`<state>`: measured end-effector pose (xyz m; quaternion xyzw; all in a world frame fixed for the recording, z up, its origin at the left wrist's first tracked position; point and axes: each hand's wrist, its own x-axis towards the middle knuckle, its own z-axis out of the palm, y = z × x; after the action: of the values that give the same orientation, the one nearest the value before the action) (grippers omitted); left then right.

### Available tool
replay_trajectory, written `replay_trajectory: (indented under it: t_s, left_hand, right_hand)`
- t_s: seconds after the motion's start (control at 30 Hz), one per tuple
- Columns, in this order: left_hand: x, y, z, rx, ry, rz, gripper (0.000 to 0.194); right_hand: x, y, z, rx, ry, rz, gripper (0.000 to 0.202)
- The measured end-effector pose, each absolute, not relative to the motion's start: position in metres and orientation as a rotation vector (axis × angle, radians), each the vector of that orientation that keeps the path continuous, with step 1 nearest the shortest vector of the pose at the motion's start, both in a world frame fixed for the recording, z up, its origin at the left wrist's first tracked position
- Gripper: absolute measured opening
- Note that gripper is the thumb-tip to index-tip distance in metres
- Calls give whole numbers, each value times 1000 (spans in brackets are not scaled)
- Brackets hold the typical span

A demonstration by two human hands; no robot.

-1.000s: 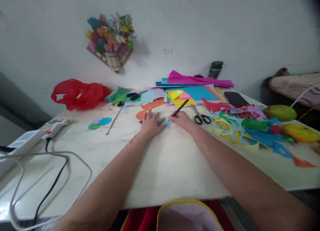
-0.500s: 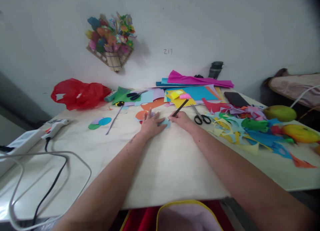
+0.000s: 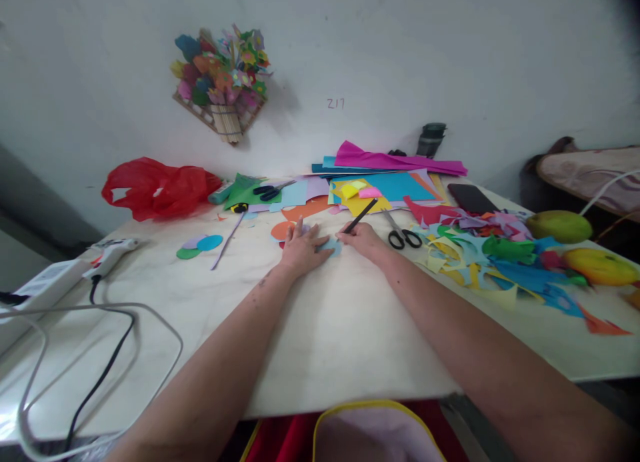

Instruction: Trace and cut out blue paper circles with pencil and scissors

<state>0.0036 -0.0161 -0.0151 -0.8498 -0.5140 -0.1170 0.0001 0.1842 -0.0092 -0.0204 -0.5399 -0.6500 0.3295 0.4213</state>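
My left hand (image 3: 304, 247) lies flat with its fingers spread, two fingertips on a light blue paper circle (image 3: 332, 247). Between the fingers of my right hand (image 3: 364, 238) is a black pencil (image 3: 365, 212), slanting up and to the right, its lower end hidden near the circle's right edge. An orange paper circle (image 3: 281, 231) shows just behind my left hand, with bits of red and purple paper partly covered by it. Scissors with black handles (image 3: 404, 238) lie to the right of my right hand.
Paper scraps (image 3: 470, 259), a phone (image 3: 473, 199) and a yellow fruit (image 3: 600, 267) are at the right. Coloured sheets (image 3: 395, 186) lie at the back. Leftward are small circles (image 3: 209, 243), a red bag (image 3: 160, 189), a purple strip (image 3: 229, 241), a power strip (image 3: 50, 283) and cables.
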Motion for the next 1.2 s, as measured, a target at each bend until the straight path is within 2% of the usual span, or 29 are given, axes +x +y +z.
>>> replay_trajectory:
  t_s: [1.2]
  left_hand:
    - [4, -16, -15, -2672, -1628, -379, 51]
  right_hand:
    - [183, -8, -21, -1392, -1655, 794, 15]
